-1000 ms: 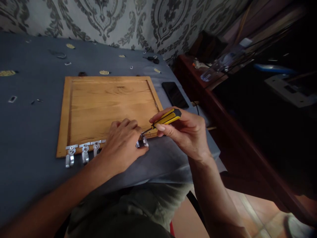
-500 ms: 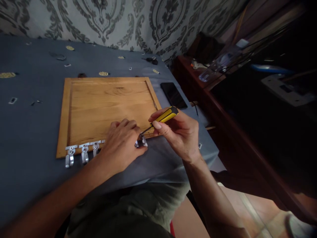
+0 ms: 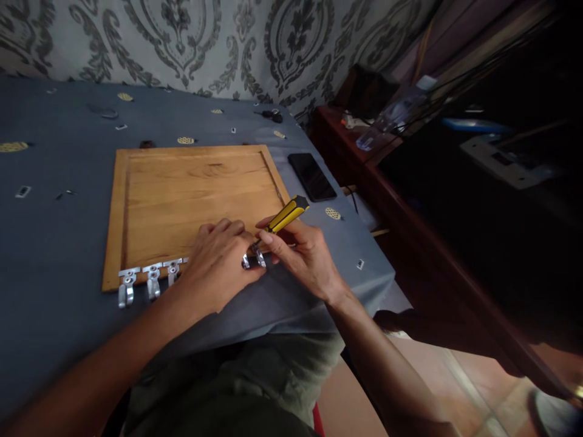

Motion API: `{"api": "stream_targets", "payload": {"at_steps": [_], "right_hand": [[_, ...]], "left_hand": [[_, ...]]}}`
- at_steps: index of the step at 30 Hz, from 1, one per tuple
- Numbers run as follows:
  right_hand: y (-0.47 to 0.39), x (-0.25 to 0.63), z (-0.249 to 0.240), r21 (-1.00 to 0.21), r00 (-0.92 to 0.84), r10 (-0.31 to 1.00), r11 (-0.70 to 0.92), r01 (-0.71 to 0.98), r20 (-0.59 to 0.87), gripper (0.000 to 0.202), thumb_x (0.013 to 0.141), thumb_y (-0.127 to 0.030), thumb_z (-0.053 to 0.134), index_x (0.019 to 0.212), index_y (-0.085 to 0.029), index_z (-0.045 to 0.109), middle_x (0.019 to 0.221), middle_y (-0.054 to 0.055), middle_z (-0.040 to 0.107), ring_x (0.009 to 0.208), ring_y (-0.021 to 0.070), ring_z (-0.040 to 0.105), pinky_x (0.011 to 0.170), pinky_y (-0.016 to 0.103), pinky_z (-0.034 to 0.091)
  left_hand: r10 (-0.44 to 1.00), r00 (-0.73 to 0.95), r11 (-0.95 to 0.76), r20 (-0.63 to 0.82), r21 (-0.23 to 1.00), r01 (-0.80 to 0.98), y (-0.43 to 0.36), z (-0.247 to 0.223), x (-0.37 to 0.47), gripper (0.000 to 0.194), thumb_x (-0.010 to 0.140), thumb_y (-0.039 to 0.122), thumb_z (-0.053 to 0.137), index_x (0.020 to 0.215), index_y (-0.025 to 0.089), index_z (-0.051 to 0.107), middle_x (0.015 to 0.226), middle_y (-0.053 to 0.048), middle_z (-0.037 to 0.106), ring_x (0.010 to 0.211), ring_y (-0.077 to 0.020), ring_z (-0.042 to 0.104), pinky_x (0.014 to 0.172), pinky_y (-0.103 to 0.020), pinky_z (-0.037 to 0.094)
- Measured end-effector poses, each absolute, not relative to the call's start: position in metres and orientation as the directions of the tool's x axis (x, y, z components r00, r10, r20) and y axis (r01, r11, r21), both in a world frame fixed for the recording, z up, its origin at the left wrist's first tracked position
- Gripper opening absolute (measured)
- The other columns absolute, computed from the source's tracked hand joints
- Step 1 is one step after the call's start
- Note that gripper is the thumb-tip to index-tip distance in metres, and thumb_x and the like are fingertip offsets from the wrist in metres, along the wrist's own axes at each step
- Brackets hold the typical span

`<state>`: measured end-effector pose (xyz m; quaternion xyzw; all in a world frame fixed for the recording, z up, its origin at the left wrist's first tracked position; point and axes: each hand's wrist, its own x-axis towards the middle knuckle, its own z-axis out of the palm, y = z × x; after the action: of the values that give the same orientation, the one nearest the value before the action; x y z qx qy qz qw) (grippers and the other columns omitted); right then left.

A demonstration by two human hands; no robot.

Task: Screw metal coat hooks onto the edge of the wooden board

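Observation:
A framed wooden panel lies on the table with a row of metal hooks along its near edge. My left hand rests over that edge, its fingers closed around a metal hook near the right end; part of the row is hidden under this hand. In my right hand is a yellow and black screwdriver, pinched at the lower handle. It leans up to the right, and its tip points down at the hook by my left fingers.
A black phone lies right of the panel on the blue patterned tablecloth. Keys sit farther back. At the right stands a dark red wooden desk with a plastic bottle, cables and a blue item.
My right hand and the screwdriver have shifted left, closer to my left hand, and the screwdriver stands slightly steeper. My left hand stays on the hook. The whole view has shifted a little.

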<state>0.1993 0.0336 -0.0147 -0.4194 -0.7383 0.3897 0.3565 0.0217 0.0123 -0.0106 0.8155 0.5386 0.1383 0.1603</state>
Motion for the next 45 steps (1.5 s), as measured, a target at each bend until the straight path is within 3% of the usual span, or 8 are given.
{"api": "stream_targets", "payload": {"at_steps": [3, 10, 23, 26, 32, 36, 39, 45], "right_hand": [[0.032, 0.199, -0.015, -0.886, -0.392, 0.906, 0.308, 0.348, 0.161, 0.039, 0.097, -0.055, 0.062, 0.104, -0.019, 0.071, 0.069, -0.003, 0.065, 0.05, 0.0079, 0.056, 0.054, 0.023, 0.046], [0.028, 0.198, -0.018, -0.802, -0.375, 0.922, 0.294, 0.52, 0.095, 0.051, 0.103, -0.056, 0.048, 0.073, -0.018, 0.065, 0.063, 0.002, 0.068, 0.047, 0.0093, 0.055, 0.053, 0.025, 0.042], [0.026, 0.193, -0.011, -0.682, -0.374, 0.926, 0.301, 0.667, 0.043, 0.038, 0.106, -0.04, 0.047, 0.079, -0.018, 0.063, 0.068, 0.003, 0.07, 0.047, 0.0099, 0.055, 0.056, 0.025, 0.04], [0.027, 0.193, -0.011, -0.696, -0.368, 0.929, 0.283, 0.66, 0.029, 0.036, 0.105, -0.039, 0.047, 0.079, -0.019, 0.061, 0.07, 0.003, 0.071, 0.046, 0.0091, 0.053, 0.054, 0.025, 0.039], [0.026, 0.192, -0.009, -0.68, -0.37, 0.928, 0.301, 0.669, 0.046, 0.033, 0.104, -0.036, 0.046, 0.08, -0.02, 0.06, 0.065, 0.001, 0.063, 0.048, 0.0107, 0.055, 0.053, 0.024, 0.036], [0.027, 0.193, -0.01, -0.68, -0.376, 0.924, 0.321, 0.659, 0.072, 0.032, 0.103, -0.033, 0.045, 0.08, -0.02, 0.062, 0.063, 0.002, 0.063, 0.049, 0.0117, 0.055, 0.052, 0.024, 0.036], [0.028, 0.193, -0.012, -0.686, -0.37, 0.926, 0.313, 0.657, 0.068, 0.031, 0.103, -0.032, 0.046, 0.08, -0.019, 0.064, 0.066, 0.003, 0.066, 0.049, 0.0119, 0.055, 0.052, 0.024, 0.036], [0.028, 0.194, -0.011, -0.691, -0.376, 0.925, 0.304, 0.656, 0.05, 0.029, 0.103, -0.033, 0.048, 0.088, -0.018, 0.068, 0.062, 0.0, 0.062, 0.051, 0.0123, 0.056, 0.056, 0.025, 0.037]], "left_hand": [[0.926, 0.376, -0.358, 0.039, 0.407, 0.84, 0.013, -0.01, 0.022, 0.027, 0.085, 0.038, 0.078, 0.107, 0.021, 0.075, 0.106, -0.009, 0.072, 0.11, -0.0343, 0.065, 0.092, -0.051, 0.048], [0.928, 0.371, -0.351, 0.023, 0.381, 0.855, 0.013, -0.009, 0.023, 0.026, 0.085, 0.038, 0.077, 0.102, 0.018, 0.075, 0.103, -0.009, 0.072, 0.11, -0.035, 0.065, 0.091, -0.051, 0.049], [0.923, 0.385, -0.359, 0.008, 0.379, 0.853, 0.014, -0.009, 0.019, 0.027, 0.086, 0.041, 0.077, 0.099, 0.017, 0.072, 0.105, -0.01, 0.072, 0.108, -0.0339, 0.064, 0.093, -0.051, 0.049], [0.927, 0.371, -0.354, 0.049, 0.441, 0.825, 0.014, -0.002, 0.008, 0.025, 0.087, 0.038, 0.075, 0.1, 0.017, 0.068, 0.106, -0.009, 0.072, 0.106, -0.0315, 0.064, 0.091, -0.048, 0.051], [0.915, 0.323, -0.394, 0.241, 0.704, 0.591, 0.017, 0.038, -0.001, 0.03, 0.095, 0.038, 0.062, 0.12, 0.02, 0.062, 0.125, -0.008, 0.07, 0.108, -0.0246, 0.066, 0.08, -0.034, 0.053], [0.888, 0.376, -0.453, 0.265, 0.649, 0.611, 0.028, 0.054, 0.017, 0.009, 0.093, 0.028, 0.063, 0.095, 0.02, 0.065, 0.101, -0.005, 0.073, 0.092, -0.0223, 0.067, 0.076, -0.033, 0.05], [0.894, 0.401, -0.427, 0.2, 0.65, 0.628, 0.036, 0.056, 0.027, 0.021, 0.092, 0.025, 0.062, 0.072, 0.02, 0.057, 0.074, -0.001, 0.066, 0.073, -0.0192, 0.062, 0.066, -0.032, 0.046], [0.901, 0.396, -0.406, 0.176, 0.667, 0.625, 0.04, 0.055, 0.025, 0.025, 0.092, 0.024, 0.061, 0.068, 0.02, 0.057, 0.062, 0.001, 0.058, 0.059, -0.0153, 0.053, 0.057, -0.029, 0.038]]}}
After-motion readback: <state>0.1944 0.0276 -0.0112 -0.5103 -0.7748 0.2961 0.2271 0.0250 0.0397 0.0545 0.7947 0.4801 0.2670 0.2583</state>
